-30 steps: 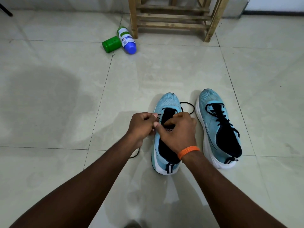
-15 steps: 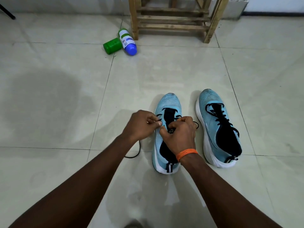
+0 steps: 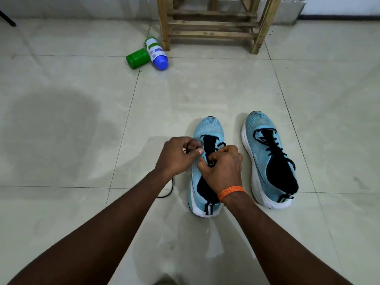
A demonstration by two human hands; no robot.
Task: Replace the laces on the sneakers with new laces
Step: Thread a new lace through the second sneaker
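Two shoes stand side by side on the tiled floor (image 3: pixel 205 89), toes pointing away. The left shoe (image 3: pixel 210 127) is only partly laced, with its black tongue bare; the right shoe (image 3: pixel 265 159) carries a black lace threaded up its eyelets. The left hand (image 3: pixel 176 157) sits just beside the left shoe's outer edge, its fingers (image 3: pixel 198 151) curled and pinching the lace (image 3: pixel 168 193), whose slack trails under the wrist onto the floor. The right hand (image 3: pixel 225 169) lies over the same shoe's tongue, fingers bent tight on a small loop of that lace, thumb against the upper; an orange band (image 3: pixel 231 192) circles its wrist. Far off, a green bottle (image 3: pixel 137 58) and a white bottle (image 3: pixel 155 50) lie touching, near the leg of a wooden stool (image 3: pixel 211 33).
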